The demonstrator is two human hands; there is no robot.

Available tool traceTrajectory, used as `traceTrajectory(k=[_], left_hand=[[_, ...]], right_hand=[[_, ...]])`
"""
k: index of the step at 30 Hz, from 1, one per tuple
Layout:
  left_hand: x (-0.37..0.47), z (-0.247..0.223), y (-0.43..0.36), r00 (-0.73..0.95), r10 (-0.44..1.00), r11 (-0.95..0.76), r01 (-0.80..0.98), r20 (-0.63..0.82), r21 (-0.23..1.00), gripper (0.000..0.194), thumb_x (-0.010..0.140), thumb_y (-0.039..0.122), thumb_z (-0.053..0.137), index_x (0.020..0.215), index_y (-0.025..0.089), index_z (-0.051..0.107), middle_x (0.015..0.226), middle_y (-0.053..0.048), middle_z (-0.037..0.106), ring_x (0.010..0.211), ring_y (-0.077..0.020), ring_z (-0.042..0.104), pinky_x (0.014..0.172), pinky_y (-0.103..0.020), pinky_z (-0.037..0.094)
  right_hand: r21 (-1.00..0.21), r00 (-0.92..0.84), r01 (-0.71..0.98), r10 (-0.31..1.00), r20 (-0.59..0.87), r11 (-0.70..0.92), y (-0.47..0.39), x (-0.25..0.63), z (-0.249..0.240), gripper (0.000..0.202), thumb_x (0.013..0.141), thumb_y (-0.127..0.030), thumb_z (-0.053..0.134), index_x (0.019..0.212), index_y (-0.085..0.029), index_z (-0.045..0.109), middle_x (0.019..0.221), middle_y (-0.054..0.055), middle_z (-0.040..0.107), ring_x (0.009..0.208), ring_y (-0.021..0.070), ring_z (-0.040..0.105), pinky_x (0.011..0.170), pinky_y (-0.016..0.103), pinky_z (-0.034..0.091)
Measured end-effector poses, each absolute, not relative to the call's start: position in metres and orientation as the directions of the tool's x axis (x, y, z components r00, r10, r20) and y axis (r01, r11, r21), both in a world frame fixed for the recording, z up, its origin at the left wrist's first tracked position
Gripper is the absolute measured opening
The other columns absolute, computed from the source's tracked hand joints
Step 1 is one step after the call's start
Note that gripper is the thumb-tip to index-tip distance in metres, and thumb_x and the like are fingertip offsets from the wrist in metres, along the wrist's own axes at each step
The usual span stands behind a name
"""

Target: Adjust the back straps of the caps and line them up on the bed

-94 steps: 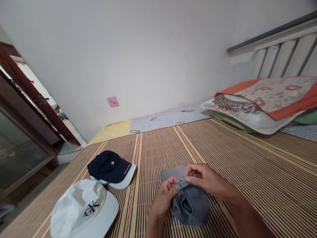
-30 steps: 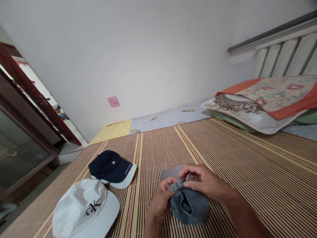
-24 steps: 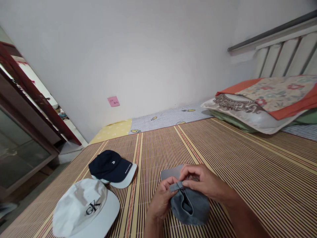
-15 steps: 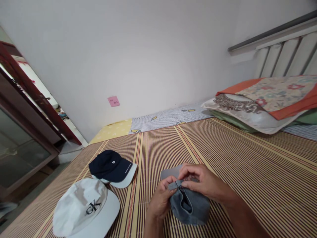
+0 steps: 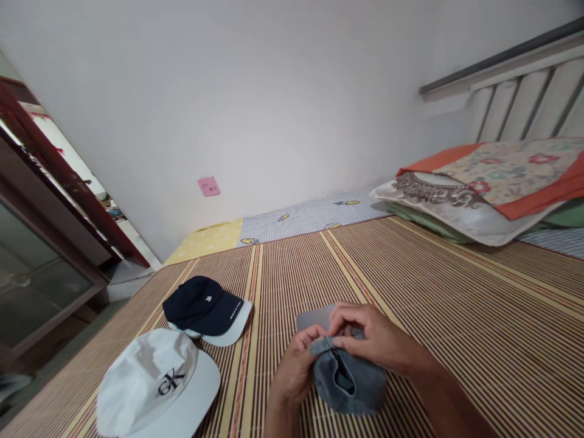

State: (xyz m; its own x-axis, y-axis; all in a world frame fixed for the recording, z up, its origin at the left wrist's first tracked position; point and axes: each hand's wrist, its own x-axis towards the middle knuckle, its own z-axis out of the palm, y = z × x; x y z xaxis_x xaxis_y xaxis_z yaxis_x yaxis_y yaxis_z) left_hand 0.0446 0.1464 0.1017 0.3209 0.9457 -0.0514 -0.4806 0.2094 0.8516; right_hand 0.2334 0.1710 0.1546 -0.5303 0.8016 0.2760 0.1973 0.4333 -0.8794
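From where I stand: person at a striped mat (image 5: 292, 274), both hands on a gray cap (image 5: 365, 383). Cap sits on the mat, near side, back opening toward the wearer, brim (image 5: 314, 317) pointing away. Left hand (image 5: 292, 365) pinches the back strap (image 5: 321, 346) between thumb and fingers. Right hand (image 5: 376, 337) has thumb and index closed at the strap's other end, pinching there; can't tell exactly which layer, fingers cover it. To the left, apart from the gray cap: navy cap (image 5: 196, 304) with pale brim, white cap (image 5: 141, 377) just nearer, lettered front. Far right, stacked pillows (image 5: 456, 207). Pink note (image 5: 208, 187) on the wall (image 5: 292, 109).
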Motion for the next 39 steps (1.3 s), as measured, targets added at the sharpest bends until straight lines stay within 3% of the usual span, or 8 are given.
traceTrajectory(k=[4,11,16,21,26,32,39], left_hand=[[0.046,0.098,0.147,0.343,0.939,0.191,-0.5,-0.009,0.845,0.039,0.067,0.039,0.096,0.073,0.013,0.069,0.067,0.001,0.062,0.06,-0.0073,0.049,0.059,-0.019,0.036],[0.049,0.102,0.147,0.381,0.923,0.16,-0.506,0.052,0.848,0.033,0.074,0.041,0.091,0.084,0.014,0.075,0.077,-0.005,0.07,0.071,-0.0149,0.063,0.067,-0.024,0.045],[0.044,0.098,0.149,0.34,0.94,0.161,-0.533,0.036,0.83,0.032,0.077,0.037,0.09,0.087,0.015,0.069,0.082,-0.001,0.064,0.073,-0.011,0.057,0.068,-0.021,0.041],[0.04,0.099,0.15,0.248,0.963,0.05,-0.534,0.1,0.844,0.039,0.089,0.052,0.075,0.082,0.017,0.059,0.079,0.001,0.053,0.075,-0.0114,0.048,0.072,-0.022,0.041],[0.036,0.095,0.15,0.315,0.949,0.097,-0.392,0.034,0.915,0.041,0.083,0.047,0.082,0.079,0.019,0.051,0.068,0.007,0.043,0.056,-0.0067,0.031,0.052,-0.021,0.024],[0.035,0.091,0.152,0.291,0.956,0.075,-0.395,0.047,0.916,0.043,0.078,0.045,0.087,0.092,0.019,0.056,0.073,0.006,0.053,0.06,-0.0068,0.042,0.057,-0.02,0.029],[0.033,0.091,0.154,0.277,0.961,0.091,-0.326,0.003,0.941,0.044,0.075,0.045,0.088,0.08,0.018,0.054,0.069,0.005,0.052,0.057,-0.0063,0.039,0.053,-0.021,0.024]], right_hand=[[-0.874,-0.518,0.197,0.804,0.292,0.445,0.168,0.228,0.157,0.01,0.08,-0.012,0.068,0.08,-0.021,0.072,0.085,-0.002,0.068,0.076,0.0129,0.06,0.071,0.027,0.043],[-0.851,-0.564,0.287,0.796,0.221,0.439,0.165,0.223,0.162,0.026,0.075,-0.011,0.071,0.096,-0.025,0.076,0.099,-0.001,0.067,0.088,0.0153,0.061,0.076,0.028,0.043],[-0.838,-0.537,0.312,0.811,0.233,0.447,0.168,0.225,0.16,0.02,0.074,-0.01,0.069,0.089,-0.023,0.07,0.095,-0.003,0.065,0.085,0.0147,0.06,0.074,0.028,0.04],[-0.832,-0.521,0.331,0.821,0.232,0.445,0.17,0.227,0.159,0.013,0.075,-0.013,0.069,0.085,-0.022,0.069,0.091,-0.003,0.067,0.086,0.016,0.062,0.077,0.029,0.041],[-0.824,-0.513,0.373,0.835,0.199,0.426,0.171,0.228,0.157,0.014,0.075,-0.015,0.069,0.087,-0.021,0.072,0.089,-0.001,0.07,0.086,0.0181,0.063,0.077,0.03,0.041],[-0.823,-0.506,0.38,0.84,0.197,0.422,0.17,0.229,0.159,0.014,0.075,-0.015,0.069,0.087,-0.021,0.073,0.087,-0.002,0.072,0.084,0.0175,0.064,0.076,0.029,0.04],[-0.806,-0.511,0.413,0.841,0.18,0.424,0.17,0.229,0.16,0.015,0.073,-0.015,0.07,0.086,-0.022,0.074,0.087,-0.001,0.073,0.083,0.0182,0.064,0.075,0.03,0.04]])
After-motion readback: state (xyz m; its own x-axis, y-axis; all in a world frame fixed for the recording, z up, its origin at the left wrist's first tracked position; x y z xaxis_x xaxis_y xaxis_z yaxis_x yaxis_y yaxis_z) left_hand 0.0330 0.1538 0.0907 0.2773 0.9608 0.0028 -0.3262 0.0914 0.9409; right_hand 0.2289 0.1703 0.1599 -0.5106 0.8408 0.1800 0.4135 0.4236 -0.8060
